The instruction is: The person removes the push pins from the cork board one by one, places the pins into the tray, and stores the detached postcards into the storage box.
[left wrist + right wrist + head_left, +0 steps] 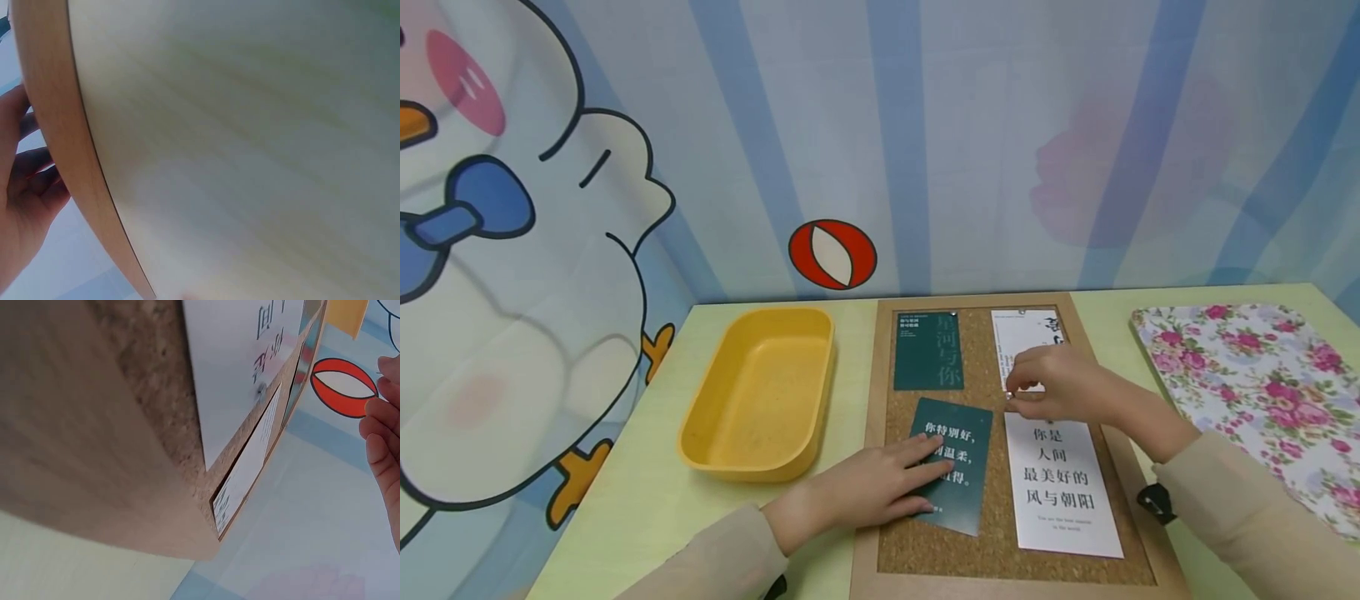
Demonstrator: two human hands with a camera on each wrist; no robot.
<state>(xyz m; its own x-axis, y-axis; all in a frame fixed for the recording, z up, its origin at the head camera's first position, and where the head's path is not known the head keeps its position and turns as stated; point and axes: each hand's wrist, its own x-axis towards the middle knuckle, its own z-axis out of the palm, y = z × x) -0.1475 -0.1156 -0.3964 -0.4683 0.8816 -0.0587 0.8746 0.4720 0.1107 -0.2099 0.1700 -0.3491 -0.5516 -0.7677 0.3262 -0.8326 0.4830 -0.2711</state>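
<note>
On the corkboard, a green card at lower left, long axis running away from the person, top tilted slightly right, left hand pressing it, fingers apart, right hand pinching 1 pin.

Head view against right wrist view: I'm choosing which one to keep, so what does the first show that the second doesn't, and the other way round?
Only the head view: the left hand resting on a dark green card, the whole yellow tray and the flowered board.

Only the right wrist view: no extra thing that I can make out, just a low, side-on close-up of the wooden frame.

Both: the right hand, the cork, the upper white card, the lower white card and the red-and-white ball picture.
</note>
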